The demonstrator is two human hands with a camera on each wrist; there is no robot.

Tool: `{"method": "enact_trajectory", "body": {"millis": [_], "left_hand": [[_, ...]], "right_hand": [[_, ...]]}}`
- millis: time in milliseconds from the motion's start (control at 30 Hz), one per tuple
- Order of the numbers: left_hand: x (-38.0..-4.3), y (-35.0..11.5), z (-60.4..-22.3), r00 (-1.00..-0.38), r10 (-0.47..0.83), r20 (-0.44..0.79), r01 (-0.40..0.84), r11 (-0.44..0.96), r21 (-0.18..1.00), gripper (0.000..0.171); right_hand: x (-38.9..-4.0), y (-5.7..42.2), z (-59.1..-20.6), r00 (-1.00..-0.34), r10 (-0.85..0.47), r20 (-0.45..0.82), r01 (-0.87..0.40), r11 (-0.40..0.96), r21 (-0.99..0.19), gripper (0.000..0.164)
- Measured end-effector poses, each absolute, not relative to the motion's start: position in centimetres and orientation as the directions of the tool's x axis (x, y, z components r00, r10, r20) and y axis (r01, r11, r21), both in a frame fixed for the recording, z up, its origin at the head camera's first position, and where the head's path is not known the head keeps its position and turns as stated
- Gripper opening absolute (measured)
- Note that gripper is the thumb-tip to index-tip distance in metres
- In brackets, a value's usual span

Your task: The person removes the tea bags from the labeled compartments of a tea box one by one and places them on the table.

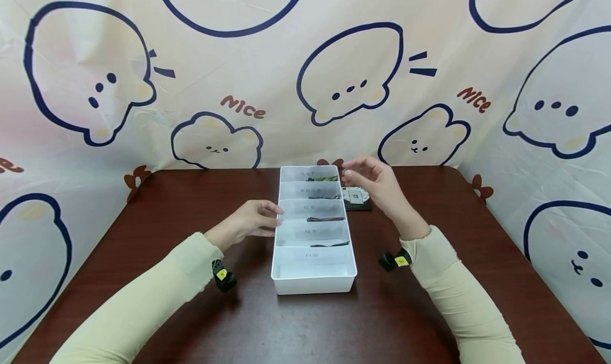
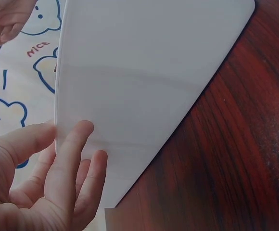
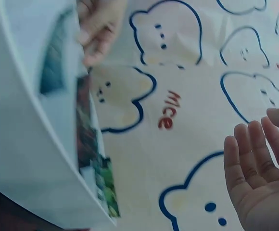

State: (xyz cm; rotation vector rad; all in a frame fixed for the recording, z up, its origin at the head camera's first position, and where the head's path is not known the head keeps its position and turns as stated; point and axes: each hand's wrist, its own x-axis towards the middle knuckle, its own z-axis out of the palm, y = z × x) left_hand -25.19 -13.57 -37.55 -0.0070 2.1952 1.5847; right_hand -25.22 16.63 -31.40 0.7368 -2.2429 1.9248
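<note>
Looked mostly done to me: four of the five slots in the long white plastic box (image 1: 313, 286) had a thin packet in them, while the front compartment (image 1: 310, 267) showed none. One flat black-and-white packet (image 1: 357, 196) lay on the dark reddish-brown wooden table (image 1: 291, 332), just beside the box's right side near the back, so I'd guess that one was what remained. The box sat upright mid-table, long sides running away from the person, a small printed label in every slot. The rearmost packet (image 1: 325, 179) was green, the middle one (image 1: 326, 219) dark; couldn't really make out the other two. The left hand (image 1: 248, 221) touched the left wall, fingers loosely bent. The right hand (image 1: 377, 182) hovered by the back right corner, fingers relaxed, holding nothing.
</note>
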Motion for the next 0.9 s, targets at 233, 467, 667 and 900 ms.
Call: {"method": "enact_trajectory", "body": {"millis": [233, 467, 667, 900], "left_hand": [[-25.2, -13.5, -37.6, -0.908, 0.244, -0.341, -0.249, 0.343, 0.906, 0.034], [-25.2, -13.6, -37.6, -0.908, 0.245, -0.341, -0.251, 0.335, 0.908, 0.032], [-25.3, -13.6, -37.8, -0.906, 0.248, -0.343, -0.25, 0.338, 0.907, 0.03], [-25.4, -13.6, -37.8, -0.906, 0.247, -0.343, -0.248, 0.344, 0.905, 0.032]], "right_hand": [[-23.2, 15.8, -33.7, -0.873, -0.388, 0.296, -0.386, 0.179, -0.905, 0.024], [-22.0, 15.4, -35.8, -0.86, -0.471, 0.196, -0.347, 0.259, -0.901, 0.025], [-21.6, 15.5, -37.2, -0.839, -0.531, 0.121, -0.324, 0.308, -0.894, 0.021], [-21.8, 15.9, -38.1, -0.797, -0.6, 0.067, -0.33, 0.341, -0.88, 0.027]]}}
